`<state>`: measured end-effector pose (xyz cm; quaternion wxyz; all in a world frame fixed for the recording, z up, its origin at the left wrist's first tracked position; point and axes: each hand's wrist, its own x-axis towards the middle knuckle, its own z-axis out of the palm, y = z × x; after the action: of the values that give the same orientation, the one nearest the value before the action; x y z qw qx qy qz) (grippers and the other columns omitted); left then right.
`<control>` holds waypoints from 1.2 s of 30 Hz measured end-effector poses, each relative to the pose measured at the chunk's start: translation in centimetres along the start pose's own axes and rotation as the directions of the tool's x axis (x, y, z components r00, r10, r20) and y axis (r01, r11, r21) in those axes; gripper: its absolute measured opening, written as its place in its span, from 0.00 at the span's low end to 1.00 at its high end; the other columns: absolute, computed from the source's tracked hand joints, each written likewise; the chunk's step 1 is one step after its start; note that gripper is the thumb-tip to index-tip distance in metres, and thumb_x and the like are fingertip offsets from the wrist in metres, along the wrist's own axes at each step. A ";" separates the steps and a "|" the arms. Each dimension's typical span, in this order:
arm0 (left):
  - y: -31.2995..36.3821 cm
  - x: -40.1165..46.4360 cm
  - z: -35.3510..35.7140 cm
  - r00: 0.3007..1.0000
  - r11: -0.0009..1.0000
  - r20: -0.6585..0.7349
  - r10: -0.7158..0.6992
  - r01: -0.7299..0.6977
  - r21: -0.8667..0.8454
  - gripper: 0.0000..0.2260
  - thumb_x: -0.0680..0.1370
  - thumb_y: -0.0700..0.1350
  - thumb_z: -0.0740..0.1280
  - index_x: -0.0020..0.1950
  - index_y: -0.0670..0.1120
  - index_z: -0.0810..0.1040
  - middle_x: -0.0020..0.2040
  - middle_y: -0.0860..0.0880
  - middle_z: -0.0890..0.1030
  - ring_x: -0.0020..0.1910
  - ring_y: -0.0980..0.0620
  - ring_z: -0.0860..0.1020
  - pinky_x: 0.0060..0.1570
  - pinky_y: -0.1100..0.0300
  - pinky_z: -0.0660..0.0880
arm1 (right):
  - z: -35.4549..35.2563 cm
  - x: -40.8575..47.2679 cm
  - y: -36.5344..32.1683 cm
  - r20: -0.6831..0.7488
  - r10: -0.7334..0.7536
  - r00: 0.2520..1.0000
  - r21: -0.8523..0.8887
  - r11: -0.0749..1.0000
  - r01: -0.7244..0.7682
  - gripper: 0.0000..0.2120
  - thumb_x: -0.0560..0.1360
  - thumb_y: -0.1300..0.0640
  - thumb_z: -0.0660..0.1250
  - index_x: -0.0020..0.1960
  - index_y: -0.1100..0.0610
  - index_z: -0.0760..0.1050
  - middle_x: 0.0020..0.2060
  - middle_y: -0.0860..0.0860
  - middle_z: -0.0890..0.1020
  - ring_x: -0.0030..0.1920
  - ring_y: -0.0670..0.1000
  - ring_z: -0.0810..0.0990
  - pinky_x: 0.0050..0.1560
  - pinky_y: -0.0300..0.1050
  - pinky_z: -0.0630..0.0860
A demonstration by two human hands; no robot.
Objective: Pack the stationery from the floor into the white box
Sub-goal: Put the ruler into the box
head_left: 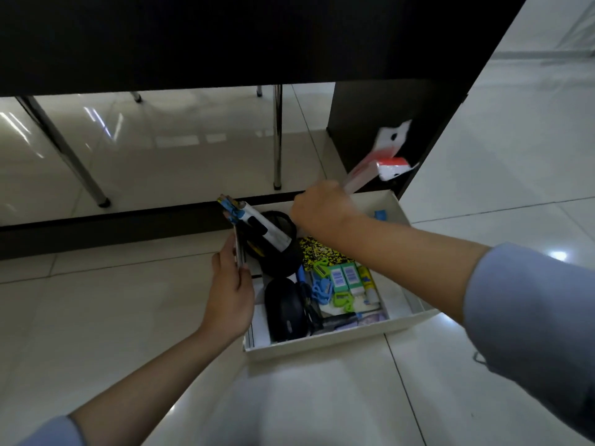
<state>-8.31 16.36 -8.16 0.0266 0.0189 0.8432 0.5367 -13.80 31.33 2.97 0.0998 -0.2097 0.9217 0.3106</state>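
The white box (325,341) lies on the tiled floor, holding a black mouse (285,312), a black cup (280,249) with a white marker and pens, a yellow patterned notebook (317,251), green erasers (344,278), blue and green clips and a glue stick. My left hand (230,292) grips thin pens or a ruler (240,249) at the box's left rim. Over the far end of the box, my right hand (317,209) holds a blurred red-and-white plastic packet (383,156).
A dark desk (225,37) overhangs the scene, with a dark side panel (370,117) just behind the box. Metal chair legs (277,136) stand on the glossy tiles further back. A small blue item (381,215) lies in the box's far corner.
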 end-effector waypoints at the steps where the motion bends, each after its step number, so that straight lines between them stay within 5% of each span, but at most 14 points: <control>1: 0.1 -0.1 -0.1 1.000 1.000 0.003 -0.004 0.004 0.004 0.23 0.81 0.35 0.52 0.76 0.46 0.53 0.69 0.47 0.61 0.61 0.60 0.63 0.60 0.74 0.57 | -0.1 0.3 0.0 -0.001 -0.005 1.000 -0.015 1.000 0.005 0.12 0.77 0.68 0.60 0.59 0.64 0.73 0.58 0.56 0.76 0.58 0.59 0.75 0.50 0.52 0.75; 10: -0.5 0.0 -0.1 0.997 0.997 -0.024 0.066 -0.066 0.038 0.23 0.80 0.35 0.53 0.75 0.45 0.56 0.64 0.51 0.62 0.55 0.71 0.61 0.53 0.86 0.55 | 0.3 0.2 2.1 0.031 -0.017 0.999 0.043 0.999 0.016 0.10 0.77 0.63 0.62 0.57 0.64 0.74 0.47 0.55 0.75 0.56 0.59 0.77 0.47 0.50 0.74; 14: -0.5 -0.3 -0.1 0.974 0.995 -0.202 0.102 -0.100 0.018 0.17 0.79 0.43 0.59 0.68 0.46 0.63 0.60 0.50 0.64 0.56 0.58 0.67 0.55 0.68 0.66 | 0.9 0.1 3.6 0.027 -0.030 0.999 -0.047 0.998 0.031 0.09 0.76 0.68 0.62 0.55 0.63 0.75 0.38 0.54 0.70 0.51 0.57 0.78 0.33 0.44 0.67; 18: 3.0 1.2 -1.9 0.822 0.894 -0.367 0.436 -0.444 0.068 0.12 0.75 0.45 0.60 0.58 0.48 0.67 0.54 0.58 0.66 0.51 0.55 0.68 0.53 0.68 0.68 | 1.8 0.5 3.2 -0.071 -0.038 0.997 -0.244 0.970 0.019 0.06 0.72 0.67 0.64 0.45 0.58 0.76 0.41 0.52 0.78 0.44 0.54 0.79 0.57 0.50 0.69; 22: 9.7 4.7 -3.5 0.773 0.795 -0.208 0.599 -0.604 0.044 0.09 0.76 0.41 0.61 0.56 0.47 0.71 0.51 0.56 0.71 0.48 0.59 0.72 0.48 0.66 0.71 | 3.0 0.6 2.3 -0.185 0.027 0.982 -0.279 0.957 -0.079 0.08 0.59 0.58 0.74 0.26 0.51 0.76 0.24 0.46 0.77 0.33 0.50 0.78 0.54 0.48 0.66; 26: 13.8 7.6 -3.4 0.806 0.806 0.022 0.591 -0.592 0.018 0.11 0.76 0.42 0.64 0.57 0.51 0.72 0.55 0.50 0.74 0.48 0.61 0.74 0.46 0.70 0.73 | 4.1 0.6 1.3 -0.268 0.031 0.963 -0.293 0.949 -0.113 0.05 0.59 0.58 0.74 0.28 0.52 0.78 0.27 0.48 0.77 0.37 0.52 0.78 0.54 0.49 0.62; 29: 15.1 8.9 -3.3 0.784 0.787 0.136 0.605 -0.615 0.045 0.18 0.73 0.50 0.70 0.61 0.53 0.72 0.58 0.53 0.74 0.51 0.58 0.75 0.49 0.62 0.76 | 4.3 0.8 0.8 -0.306 0.000 0.952 -0.273 0.958 -0.088 0.05 0.59 0.60 0.73 0.28 0.54 0.79 0.27 0.49 0.77 0.37 0.53 0.78 0.59 0.52 0.65; 32: 16.9 9.9 -2.7 0.736 0.742 0.249 0.629 -0.665 0.091 0.25 0.68 0.54 0.73 0.62 0.53 0.72 0.55 0.59 0.74 0.50 0.63 0.74 0.47 0.70 0.74 | 4.4 1.2 0.5 -0.319 -0.017 0.948 -0.275 0.959 -0.076 0.06 0.56 0.59 0.76 0.26 0.53 0.79 0.25 0.48 0.76 0.37 0.53 0.79 0.62 0.54 0.68; 36: 18.4 11.0 -1.7 0.699 0.708 0.241 0.673 -0.704 0.065 0.15 0.72 0.49 0.71 0.57 0.52 0.76 0.46 0.63 0.76 0.44 0.68 0.75 0.45 0.75 0.72 | 4.0 1.8 0.4 -0.417 -0.063 0.907 -0.238 0.970 -0.042 0.07 0.57 0.60 0.75 0.25 0.52 0.78 0.25 0.47 0.78 0.37 0.52 0.80 0.62 0.52 0.72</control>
<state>-19.33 23.28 8.96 -0.0938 0.3888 0.8058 0.4367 -15.35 33.52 -0.51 -0.1260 -0.2874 0.8756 0.3672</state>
